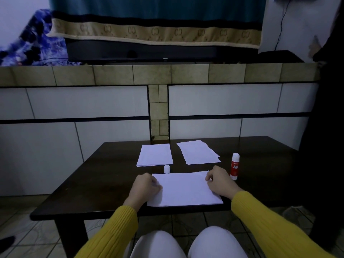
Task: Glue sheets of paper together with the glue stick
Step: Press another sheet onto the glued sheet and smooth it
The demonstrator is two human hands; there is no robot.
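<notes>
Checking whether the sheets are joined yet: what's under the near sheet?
Near sheet lies on the dark table, hands at its side edges. Any sheet beneath is hidden.

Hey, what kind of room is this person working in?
Probably a room in a home, not an office or workshop: a low dark wooden table on a tiled floor, a tiled ledge behind it, and a patterned blanket and curtain above.

Ribbed mustard-yellow sleeves and white trousers.
</notes>
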